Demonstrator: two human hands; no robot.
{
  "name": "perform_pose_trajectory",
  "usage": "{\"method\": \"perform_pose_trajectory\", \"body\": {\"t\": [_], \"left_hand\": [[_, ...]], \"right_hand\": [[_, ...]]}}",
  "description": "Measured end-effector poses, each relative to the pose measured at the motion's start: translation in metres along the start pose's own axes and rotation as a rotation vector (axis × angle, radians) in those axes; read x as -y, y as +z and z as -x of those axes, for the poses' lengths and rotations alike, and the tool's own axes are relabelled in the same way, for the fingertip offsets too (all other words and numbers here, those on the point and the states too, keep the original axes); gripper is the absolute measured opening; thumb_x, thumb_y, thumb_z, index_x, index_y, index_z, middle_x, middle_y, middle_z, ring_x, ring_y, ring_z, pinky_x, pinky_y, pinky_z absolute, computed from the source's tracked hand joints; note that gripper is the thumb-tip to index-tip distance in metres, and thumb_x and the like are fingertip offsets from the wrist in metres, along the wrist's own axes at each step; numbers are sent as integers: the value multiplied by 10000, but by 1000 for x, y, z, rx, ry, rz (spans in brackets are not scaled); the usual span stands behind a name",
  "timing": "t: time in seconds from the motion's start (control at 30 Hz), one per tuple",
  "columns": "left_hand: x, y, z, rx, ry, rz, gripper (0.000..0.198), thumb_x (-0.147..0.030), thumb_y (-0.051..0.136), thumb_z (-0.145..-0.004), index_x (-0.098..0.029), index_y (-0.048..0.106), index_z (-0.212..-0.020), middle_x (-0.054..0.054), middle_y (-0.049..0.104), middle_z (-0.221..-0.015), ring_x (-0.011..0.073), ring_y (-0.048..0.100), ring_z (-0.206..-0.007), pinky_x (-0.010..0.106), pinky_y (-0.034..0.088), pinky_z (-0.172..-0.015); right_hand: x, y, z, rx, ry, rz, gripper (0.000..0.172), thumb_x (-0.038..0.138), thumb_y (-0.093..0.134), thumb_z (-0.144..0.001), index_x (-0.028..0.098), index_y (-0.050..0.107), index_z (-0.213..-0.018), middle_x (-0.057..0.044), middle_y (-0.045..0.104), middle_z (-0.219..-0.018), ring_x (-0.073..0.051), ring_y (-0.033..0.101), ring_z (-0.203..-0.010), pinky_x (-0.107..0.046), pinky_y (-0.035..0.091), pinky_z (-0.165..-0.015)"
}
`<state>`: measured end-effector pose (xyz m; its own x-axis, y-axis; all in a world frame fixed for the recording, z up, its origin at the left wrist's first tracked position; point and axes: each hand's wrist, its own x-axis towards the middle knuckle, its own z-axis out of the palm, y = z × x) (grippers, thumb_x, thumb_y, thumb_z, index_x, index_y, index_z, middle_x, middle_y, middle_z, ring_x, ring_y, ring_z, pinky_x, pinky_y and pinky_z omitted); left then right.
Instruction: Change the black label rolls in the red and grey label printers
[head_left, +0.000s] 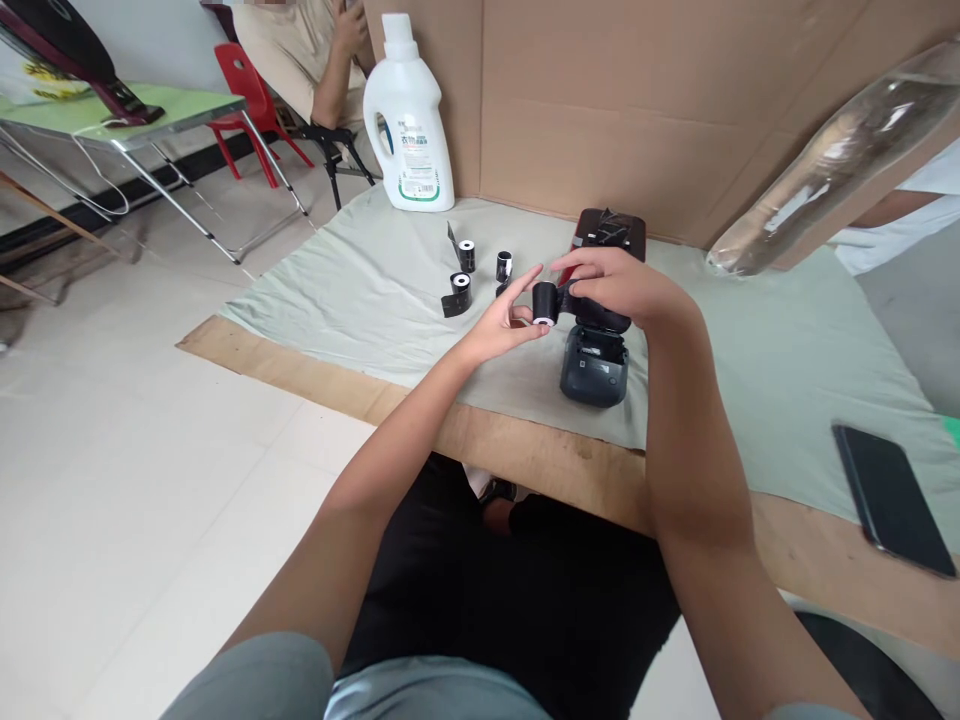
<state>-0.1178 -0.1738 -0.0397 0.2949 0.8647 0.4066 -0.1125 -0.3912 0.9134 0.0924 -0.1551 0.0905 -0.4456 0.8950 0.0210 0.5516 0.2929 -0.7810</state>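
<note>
A small black label roll (544,304) with a white core sits between the thumb and fingers of my left hand (504,322), held above the cloth. My right hand (619,284) is to the right of it, its fingers pinching the loose black strip that comes off the roll. Just below my right hand stands a dark label printer (594,372) with its lid raised, the inside partly visible. Left of my hands several more black rolls stand on the cloth, among them an upper roll (466,257), a partly unwound roll (457,294) and another roll (504,266).
Behind my right hand lies a red and black case (611,232). A white detergent bottle (411,130) stands at the back against cardboard (637,110). A phone (892,495) lies at the right edge, near a plastic-wrapped package (832,165). A seated person (300,60) is beyond the table.
</note>
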Motion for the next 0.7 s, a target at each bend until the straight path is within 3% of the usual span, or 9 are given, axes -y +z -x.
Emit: {"method": "perform_pose_trajectory", "body": {"t": [0.17,0.33,0.5,0.7], "left_hand": [[-3,-7,-1,-15,-31,-99,870,-470,913,-764,-356,545,-1544,116,571,-1488,114,678,-802,300,593,-745],[-3,-5,-1,26,38,-204,776,-435,897,-772,-253,621,-1474,114,580,-1376,166,713,-960,349,619,-891],[0,-4,0,32,125,-322,715,-377,882,-770,-211,651,-1426,96,581,-1297,225,687,-1115,417,600,-1023],[-5,-1,1,-4,108,-358,551,-302,966,-622,-202,717,-1104,57,644,-1036,246,681,-970,435,623,-890]], "right_hand": [[-5,-11,4,-36,20,33,412,151,685,-794,265,773,-1180,-67,805,-1086,-310,715,-1047,-463,551,-1007],[2,-10,7,1,76,93,386,165,694,-815,258,763,-1184,-78,802,-1106,-323,717,-1013,-478,551,-981],[11,4,3,60,93,127,368,132,711,-828,250,749,-1174,-60,800,-1072,-284,713,-932,-416,547,-896],[20,17,5,95,99,-19,256,343,693,-952,273,733,-1195,-54,811,-1028,-254,725,-866,-373,556,-778]]}}
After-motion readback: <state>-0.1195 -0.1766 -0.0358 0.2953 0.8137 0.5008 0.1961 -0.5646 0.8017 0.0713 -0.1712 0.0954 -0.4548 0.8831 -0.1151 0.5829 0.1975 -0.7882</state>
